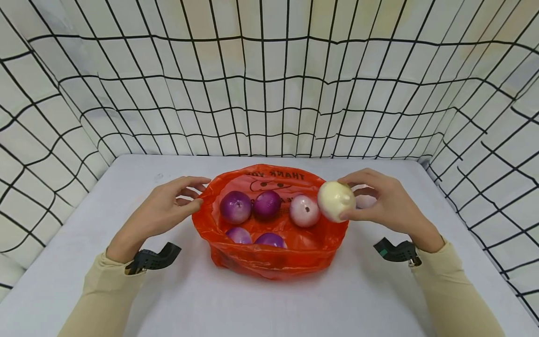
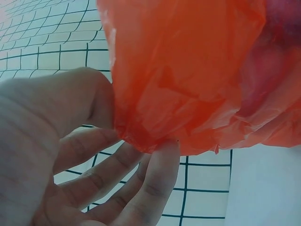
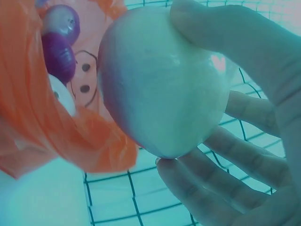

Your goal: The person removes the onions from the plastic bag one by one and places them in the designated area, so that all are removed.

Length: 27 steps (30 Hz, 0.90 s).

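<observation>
A red plastic bag (image 1: 273, 262) with its mouth spread wide sits on the table, holding several onions, among them a purple onion (image 1: 235, 207) and a paler pink onion (image 1: 304, 211). At the bag's left rim, my left hand (image 1: 166, 206) pinches the plastic between thumb and fingers; the left wrist view shows the fingertips against the bag (image 2: 178, 84). My right hand (image 1: 381, 201) grips a whitish peeled onion (image 1: 335, 201) over the right rim. Close up in the right wrist view, this onion (image 3: 164, 84) has a purplish side.
Another pale, rounded thing (image 1: 365, 201) is partly hidden behind the right hand. White walls with black netting (image 1: 265, 98) rise at the back and both sides of the white table (image 1: 177, 299). Dark straps circle both wrists.
</observation>
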Motion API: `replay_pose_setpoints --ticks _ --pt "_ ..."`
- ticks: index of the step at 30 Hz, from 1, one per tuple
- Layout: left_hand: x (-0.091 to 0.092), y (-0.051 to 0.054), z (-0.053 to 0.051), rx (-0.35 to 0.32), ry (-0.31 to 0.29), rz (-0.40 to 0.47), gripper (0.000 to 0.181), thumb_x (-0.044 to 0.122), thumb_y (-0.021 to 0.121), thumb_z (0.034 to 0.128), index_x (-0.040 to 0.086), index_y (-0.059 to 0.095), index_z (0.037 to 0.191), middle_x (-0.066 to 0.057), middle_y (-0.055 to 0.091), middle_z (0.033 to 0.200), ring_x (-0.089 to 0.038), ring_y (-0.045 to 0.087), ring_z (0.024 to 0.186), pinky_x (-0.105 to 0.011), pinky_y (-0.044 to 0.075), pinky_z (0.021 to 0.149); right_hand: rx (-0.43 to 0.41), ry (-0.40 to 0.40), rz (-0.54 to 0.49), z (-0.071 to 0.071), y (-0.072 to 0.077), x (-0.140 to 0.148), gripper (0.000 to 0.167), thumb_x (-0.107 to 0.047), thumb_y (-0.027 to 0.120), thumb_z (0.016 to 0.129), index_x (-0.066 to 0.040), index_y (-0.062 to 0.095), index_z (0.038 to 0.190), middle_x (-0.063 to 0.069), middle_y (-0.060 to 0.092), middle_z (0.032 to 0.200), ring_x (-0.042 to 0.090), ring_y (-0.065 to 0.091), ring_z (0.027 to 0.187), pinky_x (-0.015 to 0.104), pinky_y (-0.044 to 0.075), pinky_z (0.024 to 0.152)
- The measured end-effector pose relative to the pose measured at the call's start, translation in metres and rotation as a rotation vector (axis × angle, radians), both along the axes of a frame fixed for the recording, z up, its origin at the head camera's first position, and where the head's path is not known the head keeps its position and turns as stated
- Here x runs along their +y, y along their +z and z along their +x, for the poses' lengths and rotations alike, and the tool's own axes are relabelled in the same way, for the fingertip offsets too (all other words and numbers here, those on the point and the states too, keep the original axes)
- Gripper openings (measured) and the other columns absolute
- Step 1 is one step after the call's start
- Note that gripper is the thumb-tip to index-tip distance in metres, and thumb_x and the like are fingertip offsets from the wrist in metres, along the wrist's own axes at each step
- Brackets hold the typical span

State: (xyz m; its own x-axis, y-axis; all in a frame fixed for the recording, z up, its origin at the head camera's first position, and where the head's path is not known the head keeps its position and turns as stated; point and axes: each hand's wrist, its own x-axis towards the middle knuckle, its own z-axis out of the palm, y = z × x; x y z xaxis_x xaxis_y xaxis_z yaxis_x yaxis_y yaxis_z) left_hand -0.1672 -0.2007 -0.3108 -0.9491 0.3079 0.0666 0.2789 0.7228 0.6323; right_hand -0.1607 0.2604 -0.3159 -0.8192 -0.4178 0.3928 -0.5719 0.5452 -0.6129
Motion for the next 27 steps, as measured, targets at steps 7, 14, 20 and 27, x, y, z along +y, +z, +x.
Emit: replay_pose_setpoints --ticks 7,14,20,27 --pt "-0.001 -0.001 -0.001 -0.002 0.007 0.003 0.046 0.016 0.058 0.0992 0.015 0.056 0.145 -0.013 0.067 0.134 -0.029 0.067 0.118 -0.049 0.062 0.097 -0.022 -0.075 -0.045 -0.007 -0.002 0.014 0.063 -0.01 0.096 0.069 -0.018 0.07 0.126 -0.004 0.068 0.122 0.003 0.067 0.104 0.011 0.057 0.091" --pt "-0.002 -0.001 -0.001 0.005 0.01 0.0 0.047 0.016 0.058 0.0993 0.015 0.056 0.146 -0.012 0.067 0.133 -0.029 0.068 0.118 -0.048 0.062 0.097 -0.024 -0.156 -0.057 -0.012 -0.003 0.027 0.062 -0.01 0.095 0.071 -0.017 0.07 0.127 -0.006 0.068 0.122 0.001 0.065 0.103 0.008 0.056 0.089" --pt "-0.001 -0.001 -0.002 0.007 0.011 -0.004 0.046 0.015 0.057 0.0992 0.015 0.056 0.145 -0.012 0.067 0.134 -0.029 0.068 0.118 -0.048 0.062 0.097 -0.016 -0.218 -0.085 -0.017 -0.005 0.037 0.062 -0.008 0.094 0.071 -0.014 0.07 0.128 -0.007 0.068 0.124 -0.002 0.065 0.101 0.005 0.055 0.087" --pt "0.0 -0.001 -0.001 -0.004 0.016 -0.004 0.047 0.014 0.057 0.0991 0.015 0.056 0.146 -0.013 0.066 0.136 -0.03 0.067 0.119 -0.05 0.062 0.097 -0.08 -0.337 -0.08 -0.025 -0.008 0.052 0.058 -0.019 0.092 0.077 -0.017 0.069 0.129 -0.013 0.065 0.123 -0.002 0.066 0.101 0.004 0.054 0.087"
